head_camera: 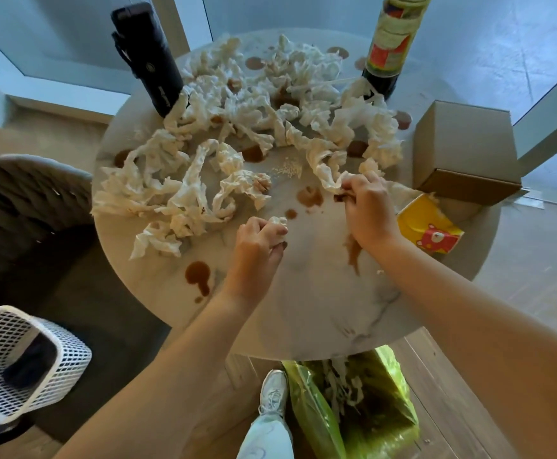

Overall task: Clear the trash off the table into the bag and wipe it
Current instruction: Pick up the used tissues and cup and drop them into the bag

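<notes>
1. Both arms are out over the round marble table point(320, 313), and it is a mess: crumpled tissues point(184, 193) cover the far half, with brown sauce spills point(199, 276) dotted between them.
2. The left hand point(257, 246) is curled tight, pinching a small tissue scrap point(278, 221) at its fingertips, near the table's middle.
3. The right hand point(366, 207) is closed too, fingers gripping the end of a long twisted tissue strip point(320, 160) that trails back into the pile.
4. A small heap of pale crumbs point(287, 168) sits just beyond the two hands.
5. Down on the floor, at the near edge of the table, the green bag point(370, 409) stands open with tissues already inside, right beside a white sneaker point(274, 392).
6. On the tabletop's rim: a black bottle point(148, 58) far left, a dark sauce bottle point(393, 44) far right, a cardboard box point(466, 150) and a yellow tissue pack point(429, 230) at the right edge.
7. A white mesh basket point(22, 359) sits on the floor, lower left.
</notes>
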Action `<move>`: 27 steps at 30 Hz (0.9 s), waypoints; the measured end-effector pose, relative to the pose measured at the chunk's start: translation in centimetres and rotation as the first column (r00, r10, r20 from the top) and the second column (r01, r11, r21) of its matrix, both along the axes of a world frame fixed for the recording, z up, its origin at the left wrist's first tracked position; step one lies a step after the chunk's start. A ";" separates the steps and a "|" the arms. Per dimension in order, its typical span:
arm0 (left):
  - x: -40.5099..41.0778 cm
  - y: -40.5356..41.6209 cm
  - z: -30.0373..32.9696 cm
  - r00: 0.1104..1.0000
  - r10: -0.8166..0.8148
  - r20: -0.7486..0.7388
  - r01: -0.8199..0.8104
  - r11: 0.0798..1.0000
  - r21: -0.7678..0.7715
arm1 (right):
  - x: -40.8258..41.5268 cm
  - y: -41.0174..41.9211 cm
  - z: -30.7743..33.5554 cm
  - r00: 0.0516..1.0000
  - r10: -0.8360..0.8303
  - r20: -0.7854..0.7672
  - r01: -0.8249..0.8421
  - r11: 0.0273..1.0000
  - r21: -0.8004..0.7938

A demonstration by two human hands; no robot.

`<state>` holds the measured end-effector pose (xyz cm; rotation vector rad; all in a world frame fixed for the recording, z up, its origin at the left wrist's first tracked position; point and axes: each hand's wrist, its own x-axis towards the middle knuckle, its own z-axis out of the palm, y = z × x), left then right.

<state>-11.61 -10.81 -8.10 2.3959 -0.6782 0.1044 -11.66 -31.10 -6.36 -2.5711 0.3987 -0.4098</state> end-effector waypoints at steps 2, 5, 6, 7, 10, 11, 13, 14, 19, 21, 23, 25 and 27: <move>-1.4 -0.1 0.5 1.000 -0.012 0.016 0.012 1.000 -0.027 | -1.2 0.3 0.7 0.995 0.020 0.096 -0.021 1.000 0.008; -4.7 -0.4 1.6 1.000 0.023 0.009 -0.022 0.996 -0.082 | -4.3 1.5 1.6 0.975 0.080 0.207 -0.089 0.995 0.034; -5.9 -0.5 1.8 0.999 0.035 0.005 -0.035 0.995 -0.092 | -5.7 1.9 1.6 0.967 0.107 0.233 -0.119 0.992 0.038; -7.3 -0.5 1.9 0.999 0.040 0.003 -0.039 0.995 -0.096 | -7.2 2.4 1.6 0.958 0.135 0.251 -0.151 0.988 0.044; -11.7 -0.4 1.5 0.999 0.041 -0.014 -0.042 0.995 -0.094 | -12.1 3.5 1.1 0.943 0.190 0.274 -0.218 0.973 0.076; -13.4 -0.3 1.4 0.999 0.044 -0.029 -0.046 0.995 -0.093 | -13.9 3.8 0.8 0.940 0.202 0.274 -0.234 0.968 0.091; -16.9 -0.3 1.4 0.997 0.053 -0.060 -0.058 0.994 -0.087 | -17.5 4.2 0.1 0.940 0.220 0.260 -0.257 0.959 0.119; -18.7 -0.3 1.4 0.995 0.061 -0.081 -0.069 0.994 -0.089 | -19.3 4.2 -0.4 0.941 0.229 0.249 -0.267 0.955 0.132; -26.7 -0.5 -0.7 0.993 0.050 -0.109 -0.060 0.994 -0.092 | -28.7 4.2 -3.4 0.937 0.302 0.176 -0.334 0.923 0.193; -29.2 -0.6 -2.3 0.989 0.046 -0.141 -0.053 0.997 -0.047 | -31.9 4.4 -4.8 0.931 0.338 0.134 -0.360 0.912 0.199; -31.0 -0.7 -4.1 0.979 0.051 -0.198 -0.056 0.998 -0.023 | -34.2 4.3 -6.4 0.927 0.363 0.091 -0.375 0.902 0.214; -32.3 -1.0 -5.8 0.958 0.062 -0.280 -0.068 0.998 -0.014 | -35.6 4.0 -8.1 0.930 0.362 0.056 -0.365 0.901 0.233; -33.2 -1.5 -7.6 0.924 0.072 -0.375 -0.080 0.997 -0.006 | -36.6 3.7 -9.8 0.939 0.343 0.021 -0.336 0.905 0.261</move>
